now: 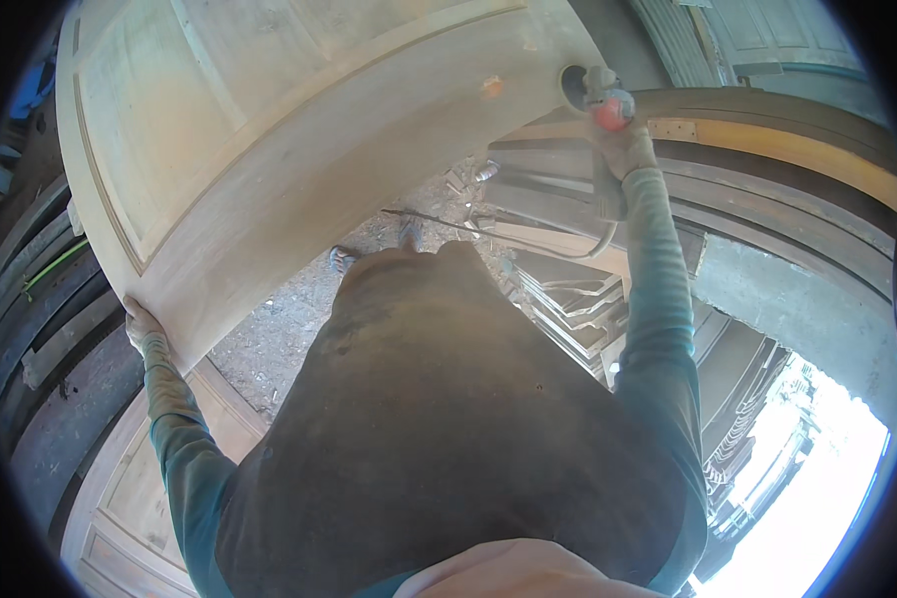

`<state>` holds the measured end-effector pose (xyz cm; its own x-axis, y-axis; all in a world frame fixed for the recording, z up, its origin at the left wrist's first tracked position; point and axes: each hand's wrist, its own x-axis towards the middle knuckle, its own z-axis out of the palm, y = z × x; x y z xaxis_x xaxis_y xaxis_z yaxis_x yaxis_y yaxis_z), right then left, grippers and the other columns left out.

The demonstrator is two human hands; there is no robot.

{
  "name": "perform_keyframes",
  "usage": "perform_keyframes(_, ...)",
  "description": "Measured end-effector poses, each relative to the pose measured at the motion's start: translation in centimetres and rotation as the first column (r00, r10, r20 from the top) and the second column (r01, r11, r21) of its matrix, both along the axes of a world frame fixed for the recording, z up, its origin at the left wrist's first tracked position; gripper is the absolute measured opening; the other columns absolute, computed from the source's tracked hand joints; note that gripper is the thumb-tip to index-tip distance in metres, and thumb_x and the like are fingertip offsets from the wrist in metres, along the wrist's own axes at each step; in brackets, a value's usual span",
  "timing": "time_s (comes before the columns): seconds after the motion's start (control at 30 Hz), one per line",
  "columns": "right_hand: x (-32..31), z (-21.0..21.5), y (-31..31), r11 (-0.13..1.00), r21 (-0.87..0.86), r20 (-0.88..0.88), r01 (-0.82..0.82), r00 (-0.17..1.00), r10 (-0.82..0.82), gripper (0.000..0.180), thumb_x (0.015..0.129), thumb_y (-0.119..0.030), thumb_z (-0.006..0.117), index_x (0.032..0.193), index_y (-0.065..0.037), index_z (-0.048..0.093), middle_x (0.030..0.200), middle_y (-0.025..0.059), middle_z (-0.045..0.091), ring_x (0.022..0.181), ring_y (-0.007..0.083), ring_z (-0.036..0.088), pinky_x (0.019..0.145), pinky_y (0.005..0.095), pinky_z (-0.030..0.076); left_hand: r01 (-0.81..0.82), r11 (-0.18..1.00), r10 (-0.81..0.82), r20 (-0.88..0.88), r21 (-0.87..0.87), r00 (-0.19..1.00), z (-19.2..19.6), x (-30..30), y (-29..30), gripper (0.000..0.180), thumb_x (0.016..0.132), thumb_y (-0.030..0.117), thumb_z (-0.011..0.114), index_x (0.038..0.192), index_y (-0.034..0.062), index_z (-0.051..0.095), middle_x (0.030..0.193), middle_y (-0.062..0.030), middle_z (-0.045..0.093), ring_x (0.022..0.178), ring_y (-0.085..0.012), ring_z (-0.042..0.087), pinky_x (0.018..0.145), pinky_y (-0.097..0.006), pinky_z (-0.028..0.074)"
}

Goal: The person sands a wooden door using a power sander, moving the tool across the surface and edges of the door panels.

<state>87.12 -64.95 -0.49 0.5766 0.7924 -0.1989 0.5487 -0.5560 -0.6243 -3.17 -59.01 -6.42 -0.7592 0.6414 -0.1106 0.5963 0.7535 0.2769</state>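
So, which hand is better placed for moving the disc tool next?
Probably the right hand, which holds the disc tool at the right end of the door; the left hand is at the near corner, far from the tool.

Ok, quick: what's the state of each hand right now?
Left hand: touching the wooden door; closure can't be told.
Right hand: closed, holding the disc power tool.

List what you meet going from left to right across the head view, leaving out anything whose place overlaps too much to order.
Bright green strip → left hand → left foot → right foot → dark tool disc → right hand → bright opening.
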Motion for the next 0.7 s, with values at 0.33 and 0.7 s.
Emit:
perform_keyframes(0.33,0.7,4.3,2.9,0.968,-0.24,0.09,0.079,0.994,-0.058,0.061,0.073,-0.034,0.08,0.117,0.004,0.064,0.098,0.0169,0.074,0.087,0.0276,0.074,0.075,0.0381,0.057,0.016,1.0,-0.016,0.0,0.005,1.0,0.0,0.0,-0.8,0.087,0.095,0.075,0.032,0.125,0.0016,0.069,0.12,-0.0228,0.07,0.115,-0.0403,0.065,0.098,-0.048,0.049)
perform_keyframes(0.7,0.0,4.3,5.7,0.982,-0.188,0.062,0.011,0.998,0.0,0.057,0.073,-0.038,0.079,0.111,0.003,0.068,0.096,0.0183,0.074,0.092,0.0325,0.073,0.081,0.0407,0.056,-0.004,1.0,0.004,-0.002,-0.001,1.0,0.2,-0.4,-0.8,0.085,0.096,0.074,0.03,0.129,0.0051,0.067,0.123,-0.0221,0.069,0.117,-0.0401,0.063,0.1,-0.048,0.048)
